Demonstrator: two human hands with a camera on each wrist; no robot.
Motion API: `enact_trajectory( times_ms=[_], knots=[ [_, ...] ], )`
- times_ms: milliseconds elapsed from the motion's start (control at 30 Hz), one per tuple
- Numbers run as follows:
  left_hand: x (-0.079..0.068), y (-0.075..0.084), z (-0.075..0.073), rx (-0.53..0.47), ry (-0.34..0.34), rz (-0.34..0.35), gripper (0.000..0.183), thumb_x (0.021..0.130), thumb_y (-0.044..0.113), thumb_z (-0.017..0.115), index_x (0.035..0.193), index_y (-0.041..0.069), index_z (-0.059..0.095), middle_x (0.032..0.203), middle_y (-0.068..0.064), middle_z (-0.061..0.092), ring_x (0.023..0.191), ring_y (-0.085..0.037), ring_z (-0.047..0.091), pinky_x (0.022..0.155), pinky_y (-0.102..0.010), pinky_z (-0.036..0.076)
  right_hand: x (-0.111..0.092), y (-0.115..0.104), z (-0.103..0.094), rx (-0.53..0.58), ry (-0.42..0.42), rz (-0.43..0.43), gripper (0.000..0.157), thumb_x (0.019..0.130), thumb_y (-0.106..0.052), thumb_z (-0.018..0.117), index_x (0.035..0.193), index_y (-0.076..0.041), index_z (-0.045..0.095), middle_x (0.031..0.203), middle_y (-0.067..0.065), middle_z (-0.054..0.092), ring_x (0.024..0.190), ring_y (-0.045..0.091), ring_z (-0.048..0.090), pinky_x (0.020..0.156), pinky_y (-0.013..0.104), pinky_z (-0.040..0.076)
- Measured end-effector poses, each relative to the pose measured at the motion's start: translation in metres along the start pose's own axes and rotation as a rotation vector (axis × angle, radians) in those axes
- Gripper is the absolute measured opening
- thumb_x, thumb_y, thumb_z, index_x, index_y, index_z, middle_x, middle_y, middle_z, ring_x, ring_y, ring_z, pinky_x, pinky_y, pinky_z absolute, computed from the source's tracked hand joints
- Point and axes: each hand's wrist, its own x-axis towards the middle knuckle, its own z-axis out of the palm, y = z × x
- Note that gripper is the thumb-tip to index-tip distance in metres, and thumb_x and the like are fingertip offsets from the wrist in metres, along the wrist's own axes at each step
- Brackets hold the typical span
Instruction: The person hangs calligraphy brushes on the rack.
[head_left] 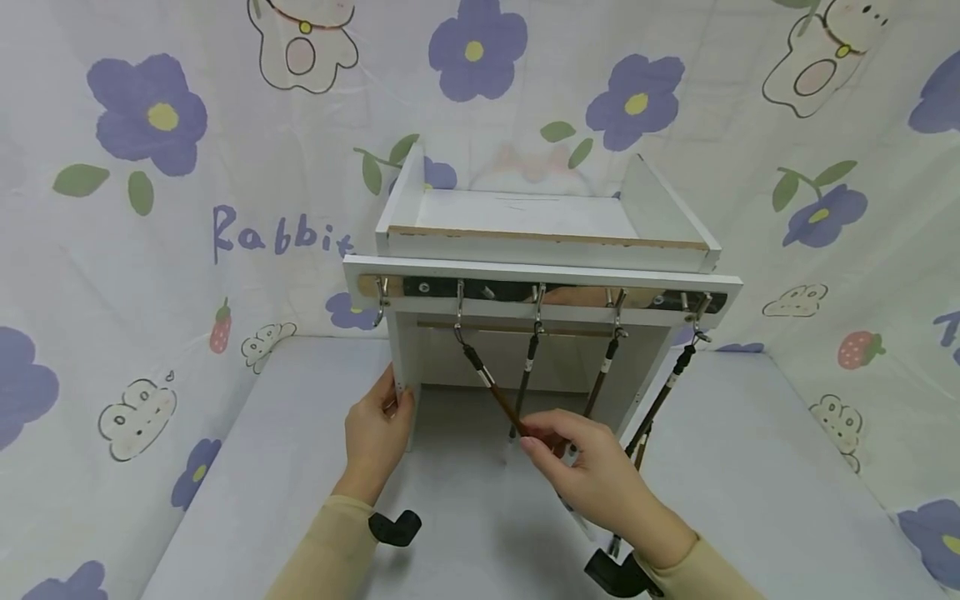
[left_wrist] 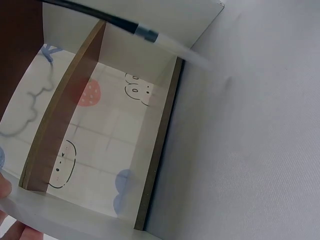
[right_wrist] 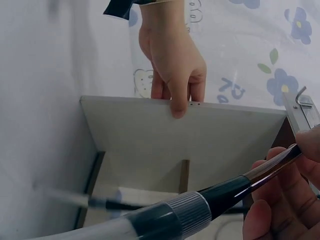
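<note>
A white wooden shelf unit (head_left: 405,350) stands on the table, with a metal hook rail (head_left: 487,292) along its front. My left hand (head_left: 378,437) grips the left side panel's front edge, thumb inside and fingers outside, as the right wrist view shows. With my right hand (head_left: 592,467) I pinch the brown handle of a calligraphy brush (head_left: 491,387), which slants down from the second hook by its loop. Its dark lower part and silver band (right_wrist: 187,212) appear close up in the right wrist view. My right hand hides its lower end in the head view.
More brushes hang from the hooks to the right, including one (head_left: 660,396) at the right end. The leftmost hook (head_left: 381,302) holds nothing. An open tray-like top (head_left: 525,212) has raised sides. Behind it hangs a patterned cloth (head_left: 262,167); white table surface (head_left: 750,467) lies around.
</note>
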Motion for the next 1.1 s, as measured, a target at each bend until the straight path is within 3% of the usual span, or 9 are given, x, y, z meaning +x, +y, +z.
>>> enact_trajectory(
  times_ms=[467,700,933,1100],
  knots=[
    [-0.001,0.004,-0.003,-0.012,-0.001,-0.004,0.045,0.086,0.026,0.058,0.130,0.028,0.047,0.106,-0.006,0.063,0.087,-0.009,0.062,0.069,-0.020,0.052,0.006,-0.001,0.003,0.031,0.012,0.081,0.019,0.088,-0.031,0.056,0.104,-0.024,0.061,0.086,-0.014,0.061,0.070,0.006,0.054,0.059,0.024,0.049],
    [0.000,0.003,-0.003,-0.013,0.001,-0.001,0.045,0.087,0.026,0.057,0.130,0.028,0.047,0.106,-0.006,0.063,0.087,-0.008,0.061,0.069,-0.019,0.051,0.007,-0.001,0.004,0.047,0.006,0.093,0.022,0.087,-0.033,0.056,0.105,-0.021,0.062,0.086,-0.014,0.061,0.071,0.006,0.055,0.061,0.025,0.050],
    [0.000,0.002,-0.002,-0.012,0.005,-0.007,0.044,0.086,0.027,0.057,0.129,0.028,0.047,0.105,-0.006,0.064,0.087,-0.009,0.062,0.069,-0.021,0.052,0.010,-0.002,0.005,0.060,0.006,0.091,0.019,0.088,-0.033,0.055,0.104,-0.025,0.061,0.085,-0.015,0.061,0.070,0.006,0.056,0.061,0.025,0.050],
    [0.000,0.002,-0.002,-0.007,0.007,-0.005,0.044,0.087,0.028,0.057,0.130,0.025,0.048,0.105,-0.007,0.064,0.086,-0.010,0.062,0.068,-0.021,0.052,0.012,-0.003,0.005,0.073,0.007,0.082,0.019,0.088,-0.031,0.055,0.104,-0.023,0.060,0.085,-0.010,0.062,0.070,0.006,0.056,0.060,0.026,0.051]
  ],
)
